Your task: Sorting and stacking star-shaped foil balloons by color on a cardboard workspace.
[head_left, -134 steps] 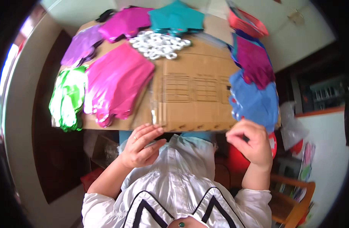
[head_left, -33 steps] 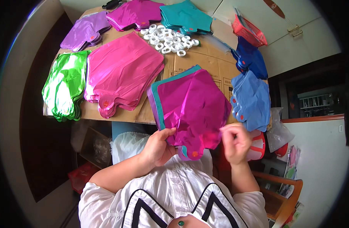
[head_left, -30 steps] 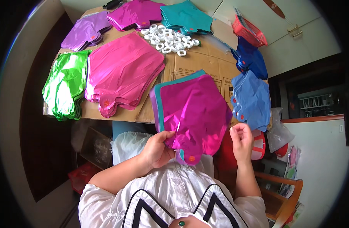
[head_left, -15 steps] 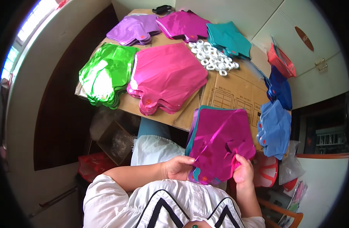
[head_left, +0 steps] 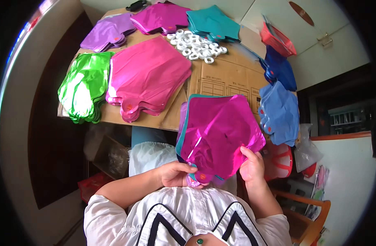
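A sheet of brown cardboard [head_left: 224, 78] covers the table, which stands beside a pale wall. On it lie piles of flat foil balloons: green [head_left: 83, 88], pink [head_left: 149, 76], purple [head_left: 106, 35], teal [head_left: 212, 22] and blue [head_left: 280, 110], with white rings [head_left: 194, 45] between them. Over the lap, at the near table edge, the left hand [head_left: 173, 174] pinches the neck of a magenta foil balloon [head_left: 220, 131]; the right hand [head_left: 251, 166] grips its lower edge, thumb on top.

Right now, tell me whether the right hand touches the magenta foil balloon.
Touching: the head view shows the right hand pinching the magenta foil balloon at its lower edge.
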`<state>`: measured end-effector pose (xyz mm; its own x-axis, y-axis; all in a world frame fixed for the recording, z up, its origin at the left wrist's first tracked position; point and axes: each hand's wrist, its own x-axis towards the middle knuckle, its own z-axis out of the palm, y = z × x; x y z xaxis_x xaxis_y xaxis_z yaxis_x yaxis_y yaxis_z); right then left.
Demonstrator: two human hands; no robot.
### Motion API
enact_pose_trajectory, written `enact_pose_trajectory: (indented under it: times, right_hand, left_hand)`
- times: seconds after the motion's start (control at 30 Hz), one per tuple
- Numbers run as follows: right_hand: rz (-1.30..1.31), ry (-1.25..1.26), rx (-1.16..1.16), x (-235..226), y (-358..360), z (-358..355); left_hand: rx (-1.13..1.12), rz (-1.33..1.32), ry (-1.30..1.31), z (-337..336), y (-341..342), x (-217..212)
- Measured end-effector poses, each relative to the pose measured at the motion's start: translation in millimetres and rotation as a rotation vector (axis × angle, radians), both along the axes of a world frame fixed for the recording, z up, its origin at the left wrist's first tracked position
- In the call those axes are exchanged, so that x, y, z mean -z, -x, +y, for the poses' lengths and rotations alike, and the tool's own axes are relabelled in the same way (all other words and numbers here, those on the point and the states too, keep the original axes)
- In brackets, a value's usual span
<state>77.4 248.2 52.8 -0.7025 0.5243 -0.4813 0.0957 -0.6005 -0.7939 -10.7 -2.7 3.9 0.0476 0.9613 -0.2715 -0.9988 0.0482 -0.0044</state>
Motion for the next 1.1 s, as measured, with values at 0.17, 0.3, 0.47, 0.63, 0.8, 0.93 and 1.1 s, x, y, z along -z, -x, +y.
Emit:
enact_pose_trajectory:
  times: [0.17, 0.3, 0.47, 0.63, 0.8, 0.93, 1.1]
  right_hand:
    - [0.019, 0.026, -0.064, 14, -6, 7]
    - [0.029, 0.026, -0.104, 4, 1, -2]
    - [0.051, -0.119, -0.161, -4, 8, 3]
    - [0.083, -0.053, -0.308, -21, 19, 23]
    - [-0.058, -0.081, -0.400, -23, 24, 37]
    - [-0.067, -0.048, -0.506, -41, 38, 44]
    - [0.002, -0.003, -0.655, -41, 84, 96]
  left_hand:
    - [-0.015, -0.092, -0.100, -2, -2, 13]
    - [0.022, 0.080, 0.058, 9, -5, -4]
    - [-0.029, 0.267, 0.270, 12, -2, -12]
    - [-0.098, 0.355, 0.231, 9, 14, -31]
    - [-0.086, 0.257, 0.270, 15, 16, -21]
    - [-0.117, 0.256, 0.338, 19, 14, -9]
    - [-0.034, 0.655, 0.364, 20, 11, -9]
